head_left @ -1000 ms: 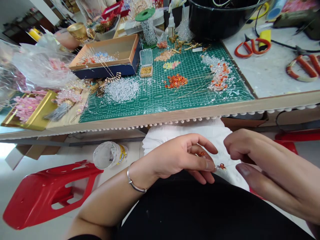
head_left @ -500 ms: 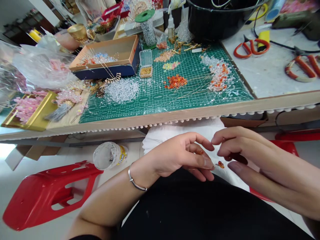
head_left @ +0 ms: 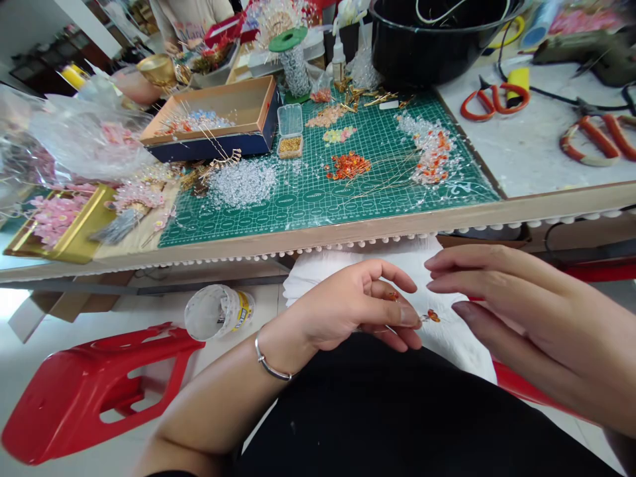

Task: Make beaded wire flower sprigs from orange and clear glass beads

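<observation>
left hand (head_left: 348,311) pinches a wired orange bead (head_left: 431,316) below the table (head_left: 318,235) front edge, right hand (head_left: 521,318) loose-fingered just beside it

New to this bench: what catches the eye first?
The green mat on the table stands out, strewn with clear beads and orange beads. Below the table's edge, the left hand pinches a beaded wire, with the right hand open beside it. A red stool lies lower left.

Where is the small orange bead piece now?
In the head view, the orange bead piece sits low, right of centre, at the fingertips of the left hand, close to the thumb of the right hand, over the white cloth below the table edge.
</observation>
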Tool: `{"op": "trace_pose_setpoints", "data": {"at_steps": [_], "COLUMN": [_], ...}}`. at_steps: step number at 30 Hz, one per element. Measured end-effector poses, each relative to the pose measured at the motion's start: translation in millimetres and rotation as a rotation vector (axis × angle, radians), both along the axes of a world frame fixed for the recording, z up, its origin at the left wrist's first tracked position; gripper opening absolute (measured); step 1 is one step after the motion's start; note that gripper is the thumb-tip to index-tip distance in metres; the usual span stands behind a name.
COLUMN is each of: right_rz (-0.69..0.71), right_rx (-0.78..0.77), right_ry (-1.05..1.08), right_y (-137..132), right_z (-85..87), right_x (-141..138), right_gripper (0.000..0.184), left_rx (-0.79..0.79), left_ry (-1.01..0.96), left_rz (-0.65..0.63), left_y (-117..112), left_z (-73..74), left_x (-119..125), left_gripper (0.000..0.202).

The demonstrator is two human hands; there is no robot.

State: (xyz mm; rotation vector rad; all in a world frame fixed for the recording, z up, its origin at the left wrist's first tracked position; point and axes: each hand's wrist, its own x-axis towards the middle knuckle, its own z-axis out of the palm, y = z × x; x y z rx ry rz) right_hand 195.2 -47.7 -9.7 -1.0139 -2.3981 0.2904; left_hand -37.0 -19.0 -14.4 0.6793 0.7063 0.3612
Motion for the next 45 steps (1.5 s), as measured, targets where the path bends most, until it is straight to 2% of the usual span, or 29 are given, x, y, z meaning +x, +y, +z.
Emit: {"op": "trace_pose_setpoints", "data": {"at_steps": [4,9,13,16,18,25,34,38,40,42,45], "right_rz": [-0.02,-0.021,-0.193,-0.179,-0.154,-0.225,-0.259,-0.243,-0.214,-0.124,0.031], "right_rx": [0.049,0.1,0.287,0.359,0.347,0.294,0.313,0.326,0.305,0.258,0.101], "right_ry": [-0.014,0.02,0.041,0.034,0.035,-0.015,-0.057,-0.058,-0.038,-0.001,0.032], "right_y": [1.1,-1.4,-4.1,-5.6,-4.6,0.7,0.0,5.4,7.1,5.2,-6.2], "right_z": [0.8,2.4,7.5,7.8,5.2,-1.3,0.4,-0.7,-1.3,-1.7,-2.0], "right_x": [1.2,-5.5,-12.2,-22.8,-31.7,-45.6,-49.9,-51.4,-51.3,-50.1,-45.0], "right_gripper": [0.011,0.012,0.026,0.025,0.021,0.006,0.009,0.02,0.021,0.02,0.018], "left_rx": [-0.004,-0.046,-0.085,-0.079,-0.065,-0.012,0.021,0.011,0.008,0.007,0.01], "left_ry": [0.01,-0.038,-0.094,-0.114,-0.118,-0.109,-0.114,-0.105,-0.105,-0.105,-0.101], "left_rz": [0.013,0.075,0.265,0.415,0.464,0.495,0.513,0.521,0.529,0.535,0.562], "left_y": [-0.6,-1.5,-0.7,0.3,0.4,-2.3,-3.5,-3.4,-3.4,-3.0,-1.4], "left_z": [1.1,0.3,-1.0,0.6,2.3,4.5,8.3,7.9,7.7,7.7,7.8], "left_x": [-1.5,0.8,6.3,12.8,16.5,18.2,19.1,19.5,19.4,18.6,15.1], "left_gripper": [0.04,0.035,0.025,0.023,0.025,0.036,0.032,0.035,0.036,0.036,0.034]}}
